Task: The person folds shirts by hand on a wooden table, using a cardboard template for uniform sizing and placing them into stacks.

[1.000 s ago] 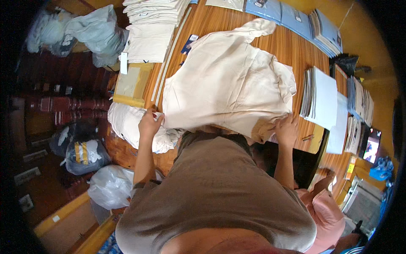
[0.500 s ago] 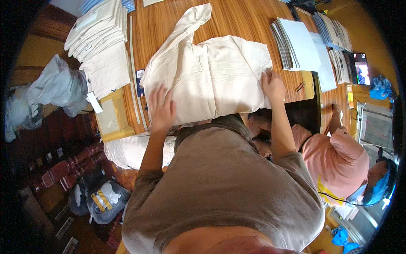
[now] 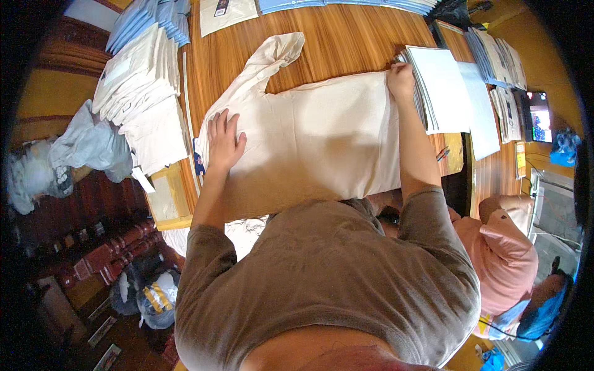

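Observation:
A cream long-sleeved shirt (image 3: pixel 315 142) lies spread over the wooden table in front of me, its near part hanging toward my lap. One sleeve (image 3: pixel 272 59) stretches away to the far left; the other is not plainly visible. My left hand (image 3: pixel 226 142) rests flat on the shirt's left side, fingers out. At the far right corner my right hand (image 3: pixel 401 81) is closed, pinching the shirt's edge. That hand is right beside a stack of white boards (image 3: pixel 438 89).
Folded cream shirts (image 3: pixel 139 80) are piled on the left, with blue folded shirts (image 3: pixel 148 21) behind. More blue ones (image 3: pixel 346 2) line the far edge. Pens (image 3: pixel 442 153) lie at the right. A person in a pink shirt (image 3: pixel 501 253) sits to my right.
My right hand has moved away from me along the shirt's right side, drawing the cloth smoother and squarer. My left hand has shifted slightly left. The view has tilted to show more of the far table.

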Demonstrator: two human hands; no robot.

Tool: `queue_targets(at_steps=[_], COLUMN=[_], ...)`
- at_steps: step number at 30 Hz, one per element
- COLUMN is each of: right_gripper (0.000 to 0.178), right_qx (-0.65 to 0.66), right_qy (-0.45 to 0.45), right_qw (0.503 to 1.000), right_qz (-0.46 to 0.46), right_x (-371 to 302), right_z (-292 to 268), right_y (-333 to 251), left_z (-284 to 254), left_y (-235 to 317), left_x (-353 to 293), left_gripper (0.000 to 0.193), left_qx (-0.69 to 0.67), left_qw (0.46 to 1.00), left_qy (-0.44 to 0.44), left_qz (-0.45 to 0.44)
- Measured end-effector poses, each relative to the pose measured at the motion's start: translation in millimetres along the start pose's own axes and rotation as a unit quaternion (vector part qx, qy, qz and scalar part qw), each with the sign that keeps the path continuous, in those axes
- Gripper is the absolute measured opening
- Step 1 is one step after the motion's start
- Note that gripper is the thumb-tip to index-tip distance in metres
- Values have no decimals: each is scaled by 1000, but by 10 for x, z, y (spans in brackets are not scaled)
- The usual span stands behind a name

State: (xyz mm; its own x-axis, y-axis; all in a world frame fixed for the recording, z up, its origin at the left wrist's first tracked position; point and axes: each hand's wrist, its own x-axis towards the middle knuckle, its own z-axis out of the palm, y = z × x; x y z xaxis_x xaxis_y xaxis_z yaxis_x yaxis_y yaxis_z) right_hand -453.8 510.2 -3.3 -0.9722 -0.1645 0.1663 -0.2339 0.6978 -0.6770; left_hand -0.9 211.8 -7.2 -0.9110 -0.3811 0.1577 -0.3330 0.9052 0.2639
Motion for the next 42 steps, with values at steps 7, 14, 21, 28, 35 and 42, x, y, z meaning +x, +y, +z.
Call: queue_targets(at_steps=[7, 14, 21, 28, 35, 42], right_gripper=[36, 68, 84, 73, 47, 35], right_qx=[-88, -149, -244, -151, -234, -137], right_qy=[-39, -26, -103, -84, -290, -49], right_qw=[994, 948, 935, 929, 928, 989], right_qz=[-45, -280, -234, -327, 14, -6], right_x=[9, -975, -199, -482, -2332, -2640], right_z=[342, 445, 888, 365, -1504, -1740], right_y=[-210, -557, -523, -425, 380, 1132], left_z=[176, 287, 574, 246, -54, -192], left_y=[159, -208, -856, -160, 495, 50], left_x=[910, 1381, 2099, 1748, -701, -1061], left_gripper=[50, 54, 55, 45, 62, 67], left_qx=[26, -38, 37, 40, 51, 30], left_qw=[997, 999, 983, 979, 990, 997], left_qy=[-42, 2, 144, 160, -68, -63], left_qz=[61, -17, -111, -117, -113, -34])
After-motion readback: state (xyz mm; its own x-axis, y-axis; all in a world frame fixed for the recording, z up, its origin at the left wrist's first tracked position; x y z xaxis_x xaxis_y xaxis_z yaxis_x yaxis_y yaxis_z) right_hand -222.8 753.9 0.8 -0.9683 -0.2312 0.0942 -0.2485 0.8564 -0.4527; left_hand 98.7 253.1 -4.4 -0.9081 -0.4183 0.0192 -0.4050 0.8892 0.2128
